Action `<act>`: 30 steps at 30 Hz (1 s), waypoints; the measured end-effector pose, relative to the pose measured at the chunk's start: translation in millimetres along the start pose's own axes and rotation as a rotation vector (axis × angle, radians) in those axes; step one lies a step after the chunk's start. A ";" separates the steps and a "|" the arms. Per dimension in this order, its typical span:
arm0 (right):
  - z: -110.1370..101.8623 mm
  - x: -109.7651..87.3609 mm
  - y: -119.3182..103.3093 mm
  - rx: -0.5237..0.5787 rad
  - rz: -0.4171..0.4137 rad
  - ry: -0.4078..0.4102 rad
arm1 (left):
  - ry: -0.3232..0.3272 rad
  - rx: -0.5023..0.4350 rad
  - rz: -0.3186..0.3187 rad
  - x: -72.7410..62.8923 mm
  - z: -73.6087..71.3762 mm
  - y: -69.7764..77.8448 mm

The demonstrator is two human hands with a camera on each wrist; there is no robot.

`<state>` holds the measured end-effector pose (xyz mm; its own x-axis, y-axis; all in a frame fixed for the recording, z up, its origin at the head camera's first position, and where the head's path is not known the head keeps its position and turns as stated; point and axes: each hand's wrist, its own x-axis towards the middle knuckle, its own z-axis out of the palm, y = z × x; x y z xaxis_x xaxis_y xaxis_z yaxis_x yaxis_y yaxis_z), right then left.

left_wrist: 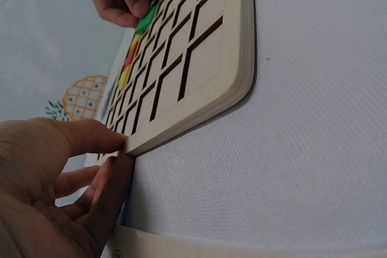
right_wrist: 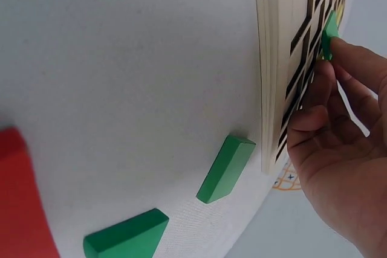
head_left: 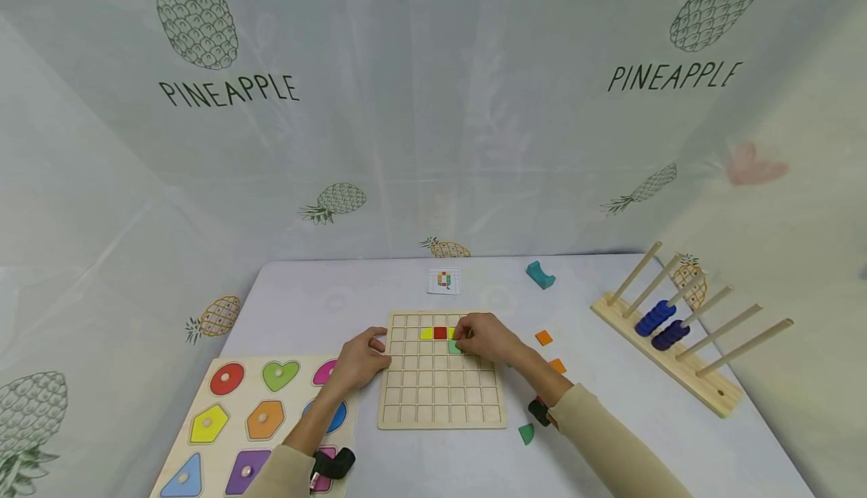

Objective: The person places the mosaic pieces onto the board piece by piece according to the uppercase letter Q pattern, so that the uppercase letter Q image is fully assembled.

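Observation:
A wooden grid board (head_left: 442, 417) lies in the middle of the table. My left hand (head_left: 362, 359) rests against its left edge, thumb and fingertips touching the rim (left_wrist: 175, 122). Over the upper right of the grid, my right hand (head_left: 489, 337) pinches a green tile (right_wrist: 330, 33) between thumb and finger. The tile stands tilted at the cells, partly hidden by the fingers in the head view. In one upper row sit a yellow piece (head_left: 427, 334), a red square (head_left: 440, 333) and another yellow piece (head_left: 452, 333), partly covered by the right hand.
A shape puzzle board (head_left: 226, 415) lies at left, under the left forearm. Loose green pieces (right_wrist: 227, 170) and orange pieces (head_left: 544, 338) lie right of the grid. Behind it are a pattern card (head_left: 443, 281) and a teal block (head_left: 540, 275). A pegged stand (head_left: 667, 355) with blue rings is far right.

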<state>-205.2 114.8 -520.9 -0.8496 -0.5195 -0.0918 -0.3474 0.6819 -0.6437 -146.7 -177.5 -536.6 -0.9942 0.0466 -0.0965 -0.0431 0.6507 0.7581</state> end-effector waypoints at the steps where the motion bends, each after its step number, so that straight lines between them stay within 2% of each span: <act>1: 0.2 0.2 0.1 -0.002 -0.004 0.000 | -0.001 0.000 0.000 -0.1 0.1 0.0; 8: 4.5 2.0 3.2 -0.018 -0.039 0.008 | -0.006 -0.002 -0.004 -0.4 0.5 0.3; 15: -0.2 0.1 1.8 0.015 0.000 -0.009 | -0.003 -0.010 -0.009 -0.3 0.8 0.2; 23: -23.3 -12.4 14.6 0.048 0.037 -0.014 | -0.003 -0.005 -0.004 0.8 1.0 -0.1; 30: -46.4 -29.5 32.2 0.038 0.108 -0.039 | -0.006 0.000 -0.007 1.2 0.8 -0.3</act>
<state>-209.8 175.9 -503.6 -0.8649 -0.4639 -0.1914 -0.2385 0.7155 -0.6566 -147.8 -177.0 -537.5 -0.9933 0.0469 -0.1060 -0.0502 0.6507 0.7577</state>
